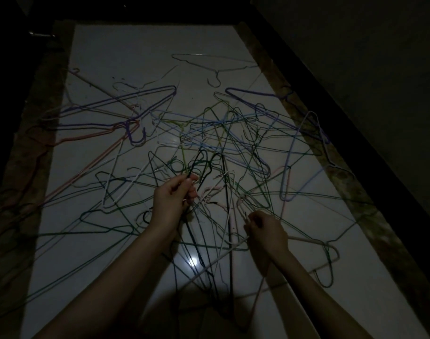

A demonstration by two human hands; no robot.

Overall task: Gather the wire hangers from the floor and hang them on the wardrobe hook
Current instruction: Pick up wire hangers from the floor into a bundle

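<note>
Many thin wire hangers (219, 133) in purple, blue, green, white and pink lie tangled across the pale tiled floor (126, 57). My left hand (172, 199) grips a bunch of dark and green hangers (204, 165) by their hooks, their bodies trailing down toward me. My right hand (265, 228) pinches a white hanger (223, 255) near its hook, just right of the bunch. A lone grey hanger (216, 67) lies apart at the far end. No wardrobe hook shows.
The room is dim. A dark wall (355, 69) runs along the right and a dark panel (11, 69) along the left, each edged by a brown mottled strip (370, 216). A light reflects off the tiles (193, 261) between my forearms.
</note>
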